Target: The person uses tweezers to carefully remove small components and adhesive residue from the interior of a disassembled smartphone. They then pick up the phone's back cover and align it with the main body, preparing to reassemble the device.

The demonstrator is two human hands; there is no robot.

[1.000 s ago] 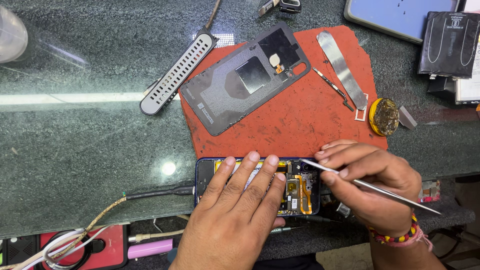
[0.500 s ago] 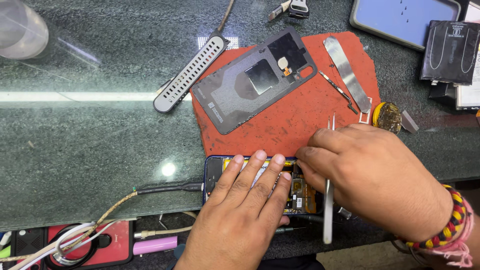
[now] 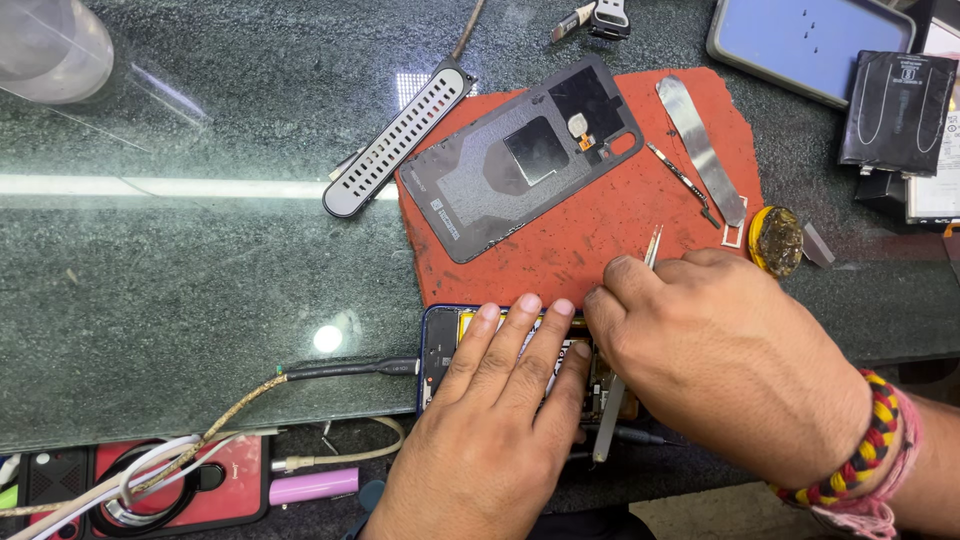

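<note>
Left hand [image 3: 500,420] lies flat, fingers spread, pinning the opened phone [image 3: 437,345] at the tabletop's near edge. Right hand [image 3: 720,360] pinches tweezers [image 3: 608,425]; their long axis crosses the phone's right end.

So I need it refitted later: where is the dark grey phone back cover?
The dark grey phone back cover lies on the red mat, upper centre, beyond both hands, right of the grey perforated strip.

Most of the opened phone [image 3: 440,345] lay hidden under the left hand [image 3: 500,420] and the right hand [image 3: 720,350], so its inner parts could not be read. The tweezers [image 3: 652,245] showed only at 2 ends, their middle buried in the right hand's grip. The clear container [image 3: 45,45] and the blue tablet [image 3: 810,40] were cut off by the frame's top edge, and the red case [image 3: 215,490] by the bottom.
</note>
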